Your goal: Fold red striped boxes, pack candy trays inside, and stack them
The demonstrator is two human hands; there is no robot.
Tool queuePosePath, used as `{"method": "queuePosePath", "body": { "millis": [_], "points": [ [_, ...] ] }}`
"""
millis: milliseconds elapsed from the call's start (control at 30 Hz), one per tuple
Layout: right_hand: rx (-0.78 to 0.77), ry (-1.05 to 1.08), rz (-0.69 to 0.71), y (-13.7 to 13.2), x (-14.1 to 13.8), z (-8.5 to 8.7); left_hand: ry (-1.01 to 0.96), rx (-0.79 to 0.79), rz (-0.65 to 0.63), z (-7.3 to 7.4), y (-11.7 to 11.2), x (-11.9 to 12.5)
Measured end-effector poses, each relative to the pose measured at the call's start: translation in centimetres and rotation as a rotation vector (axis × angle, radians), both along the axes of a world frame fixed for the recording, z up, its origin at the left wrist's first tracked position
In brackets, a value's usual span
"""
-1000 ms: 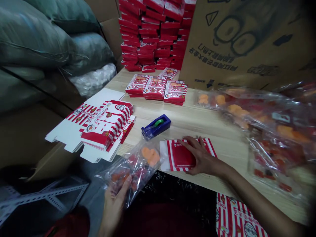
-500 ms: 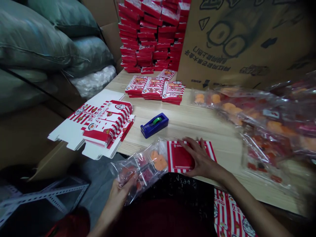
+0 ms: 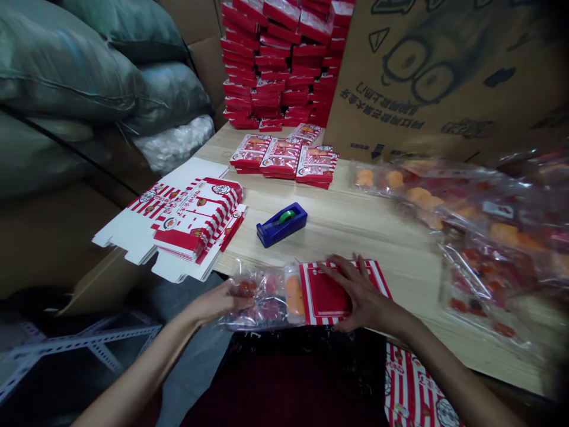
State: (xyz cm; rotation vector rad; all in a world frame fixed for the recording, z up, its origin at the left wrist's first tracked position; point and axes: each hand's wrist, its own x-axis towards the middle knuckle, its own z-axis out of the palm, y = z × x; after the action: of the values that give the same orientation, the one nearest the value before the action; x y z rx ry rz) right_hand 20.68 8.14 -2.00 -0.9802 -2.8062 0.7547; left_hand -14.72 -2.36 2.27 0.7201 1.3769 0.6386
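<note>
The left hand (image 3: pixel 224 303) grips the outer end of a clear packet (image 3: pixel 270 299), on the near side of the blue tape dispenser (image 3: pixel 283 225). Apart from it, the right hand (image 3: pixel 362 295) holds a red-and-white box (image 3: pixel 326 293) across its width, nearer and rightward of the dispenser. The packet's orange end meets the box; how far it sits inside is hard to tell. Left of the dispenser lie flat cartons (image 3: pixel 195 219); beyond it, 3 short piles of boxes (image 3: pixel 281 159); to its right, more packets (image 3: pixel 471 219).
</note>
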Motion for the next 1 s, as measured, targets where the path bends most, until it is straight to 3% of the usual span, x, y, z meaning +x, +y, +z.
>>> {"method": "queuePosePath", "body": {
  "millis": [100,300,433,567,667,800,1000],
  "points": [
    [-0.013,0.009,-0.037,-0.2,-0.1,-0.2,-0.060,0.011,-0.028,-0.4,1.7,1.3],
    [-0.012,0.030,-0.108,-0.3,0.7,0.0,-0.128,-0.087,0.119,-1.5,3.0,2.5],
    [-0.053,0.019,-0.094,-0.8,0.4,0.5,-0.072,-0.029,-0.030,-1.6,3.4,1.5],
    [-0.051,0.031,-0.058,-1.6,-0.6,0.8,-0.100,-0.014,-0.164,-1.9,4.2,2.2],
    [-0.020,0.043,-0.106,-1.9,-0.9,0.7,-0.102,0.074,-0.119,-1.7,4.5,2.7],
    [0.036,0.060,-0.170,-1.8,-0.8,0.5,0.084,0.279,0.019,-0.7,4.1,1.4],
    [0.102,0.094,-0.169,-2.5,-1.0,0.3,0.041,0.262,-0.010,-1.0,4.6,1.0]
  ]
}}
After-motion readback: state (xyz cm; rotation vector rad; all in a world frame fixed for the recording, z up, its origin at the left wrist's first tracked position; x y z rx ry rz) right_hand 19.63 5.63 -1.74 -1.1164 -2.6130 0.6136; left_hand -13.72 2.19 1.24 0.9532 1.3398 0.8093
